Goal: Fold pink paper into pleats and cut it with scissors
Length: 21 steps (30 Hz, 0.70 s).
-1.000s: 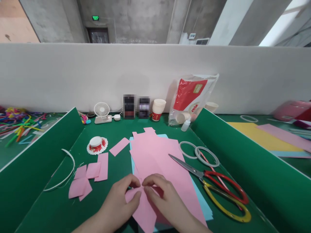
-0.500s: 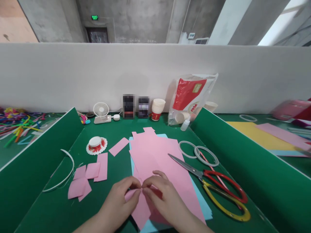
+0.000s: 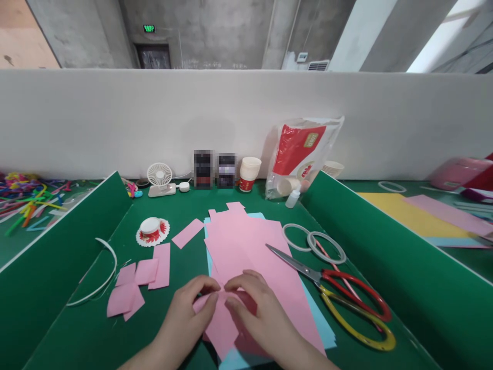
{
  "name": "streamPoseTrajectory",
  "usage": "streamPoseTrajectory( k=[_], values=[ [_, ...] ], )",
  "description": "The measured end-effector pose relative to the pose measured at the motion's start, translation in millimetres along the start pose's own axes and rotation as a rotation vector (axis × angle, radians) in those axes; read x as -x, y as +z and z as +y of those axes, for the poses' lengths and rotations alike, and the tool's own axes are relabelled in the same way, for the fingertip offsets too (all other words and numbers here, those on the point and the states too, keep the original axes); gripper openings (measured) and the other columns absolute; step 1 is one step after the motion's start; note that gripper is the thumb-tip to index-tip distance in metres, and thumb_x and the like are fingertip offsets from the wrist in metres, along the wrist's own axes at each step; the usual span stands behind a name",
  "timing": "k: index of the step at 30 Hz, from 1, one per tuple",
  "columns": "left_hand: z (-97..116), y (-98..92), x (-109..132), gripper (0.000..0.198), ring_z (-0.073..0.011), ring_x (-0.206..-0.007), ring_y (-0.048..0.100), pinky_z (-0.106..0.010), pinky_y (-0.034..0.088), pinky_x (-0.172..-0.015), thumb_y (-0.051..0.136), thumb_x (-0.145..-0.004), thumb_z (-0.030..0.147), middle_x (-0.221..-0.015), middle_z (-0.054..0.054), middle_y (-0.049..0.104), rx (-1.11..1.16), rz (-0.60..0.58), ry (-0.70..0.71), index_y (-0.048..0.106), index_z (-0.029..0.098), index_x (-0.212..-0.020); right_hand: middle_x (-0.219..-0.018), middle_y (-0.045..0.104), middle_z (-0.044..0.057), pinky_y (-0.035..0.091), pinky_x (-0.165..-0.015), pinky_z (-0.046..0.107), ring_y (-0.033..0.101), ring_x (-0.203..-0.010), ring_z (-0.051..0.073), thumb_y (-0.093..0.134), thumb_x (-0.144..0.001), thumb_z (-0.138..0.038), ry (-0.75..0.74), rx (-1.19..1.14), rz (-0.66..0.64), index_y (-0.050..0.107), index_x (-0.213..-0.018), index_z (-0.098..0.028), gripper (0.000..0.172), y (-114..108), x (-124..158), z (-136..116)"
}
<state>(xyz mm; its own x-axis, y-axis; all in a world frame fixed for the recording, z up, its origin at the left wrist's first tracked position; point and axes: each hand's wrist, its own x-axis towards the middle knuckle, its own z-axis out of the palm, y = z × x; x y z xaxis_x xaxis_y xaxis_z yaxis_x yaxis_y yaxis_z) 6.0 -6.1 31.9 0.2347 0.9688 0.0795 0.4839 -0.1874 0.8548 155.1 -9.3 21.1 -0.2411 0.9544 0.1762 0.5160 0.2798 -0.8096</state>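
Note:
My left hand (image 3: 189, 314) pinches the left side of a small piece of pink paper (image 3: 222, 317) between thumb and forefinger. From the other side my right hand (image 3: 262, 311) curls in, thumb and fingers closed at the same piece. The fingertips hide part of its edge. Below it lies a stack of large pink sheets (image 3: 246, 236) over light blue sheets (image 3: 318, 318). Several cut pink pieces (image 3: 146, 271) rest to the left of my left hand. Big scissors (image 3: 327, 285) with one red and one yellow handle lie right of my right hand, blades partly over the stack.
Two tape rings (image 3: 326, 248) sit by the right green partition (image 3: 377, 257). A red and white paper hat-like piece (image 3: 153, 231), a white curved strip (image 3: 111, 257) and a small fan (image 3: 159, 177) are at left. Paper cups (image 3: 249, 173), a bottle (image 3: 293, 199) and a plastic bag (image 3: 304, 154) stand behind.
My left fingertips have shifted slightly left, leaving a small gap between the two hands along the pink piece. The other things lie as before.

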Motion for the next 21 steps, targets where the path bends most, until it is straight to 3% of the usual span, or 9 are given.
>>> streamPoseTrajectory(
  k=[9, 13, 16, 21],
  values=[
    [-2.6, 1.0, 0.3, 0.013, -0.017, -0.068, 0.059, -0.026, 0.046, -0.064, 0.046, -0.074, 0.017, -0.07, -0.002, 0.063, -0.02, -0.02, -0.004, 0.059, 0.02, -0.071, -0.069, 0.066, 0.001, 0.037, -0.083, 0.04, 0.055, -0.084, 0.021, 0.048, -0.074, -0.016, 0.038, -0.05, -0.036, 0.06, -0.067, -0.021, 0.015, -1.1, -3.1, -0.8],
    [-3.1, 1.0, 0.9, 0.013, -0.0164, -0.069, 0.058, -0.026, 0.045, -0.064, 0.046, -0.075, 0.017, -0.071, -0.001, 0.062, -0.032, -0.032, 0.011, 0.058, 0.02, -0.072, -0.072, 0.065, 0.002, 0.042, -0.076, 0.036, 0.053, -0.086, 0.022, 0.05, -0.073, -0.016, 0.077, -0.084, -0.035, 0.06, -0.069, -0.02, 0.012, -2.9, -2.1, -2.3],
    [-2.9, 1.1, 1.1, 0.013, -0.0161, -0.068, 0.057, -0.026, 0.045, -0.063, 0.044, -0.076, 0.018, -0.07, -0.001, 0.061, -0.053, -0.045, 0.026, 0.056, 0.021, -0.072, -0.072, 0.063, 0.003, 0.043, -0.073, 0.034, 0.054, -0.082, 0.021, 0.049, -0.074, -0.017, 0.03, -0.069, -0.017, 0.059, -0.068, -0.02, 0.012, -3.3, -2.1, -2.5],
    [-2.9, -1.0, 0.0, 0.012, -0.0177, -0.068, 0.056, -0.03, 0.043, -0.063, 0.045, -0.077, 0.02, -0.069, -0.001, 0.063, -0.25, -0.061, 0.122, 0.056, 0.021, -0.071, -0.069, 0.063, 0.001, 0.036, -0.084, 0.04, 0.056, -0.074, 0.017, 0.048, -0.076, -0.015, -0.071, -0.022, -0.022, 0.056, -0.068, -0.021, 0.013, -1.1, -2.2, 0.2]
  ],
)
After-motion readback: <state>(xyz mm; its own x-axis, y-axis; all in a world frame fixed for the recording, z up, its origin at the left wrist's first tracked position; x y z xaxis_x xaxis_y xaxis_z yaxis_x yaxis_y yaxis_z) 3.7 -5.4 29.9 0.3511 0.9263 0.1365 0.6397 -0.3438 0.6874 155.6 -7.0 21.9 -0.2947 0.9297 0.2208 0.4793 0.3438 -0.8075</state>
